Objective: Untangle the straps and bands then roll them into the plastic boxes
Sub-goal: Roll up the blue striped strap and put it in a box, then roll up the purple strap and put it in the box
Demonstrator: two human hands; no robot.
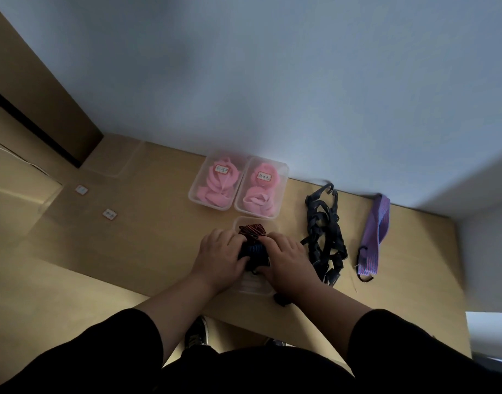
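Hands (220, 255) (283, 257) pressing dark rolled strap (254, 251) into box (254, 285)

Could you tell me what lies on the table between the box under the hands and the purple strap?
The head view shows a tangled black strap with hooks lying between the box and the purple strap.

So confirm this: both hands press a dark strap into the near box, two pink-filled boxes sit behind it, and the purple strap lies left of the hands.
Not left: the head view shows the purple strap lying right of the hands, beyond the black straps. The rest holds.
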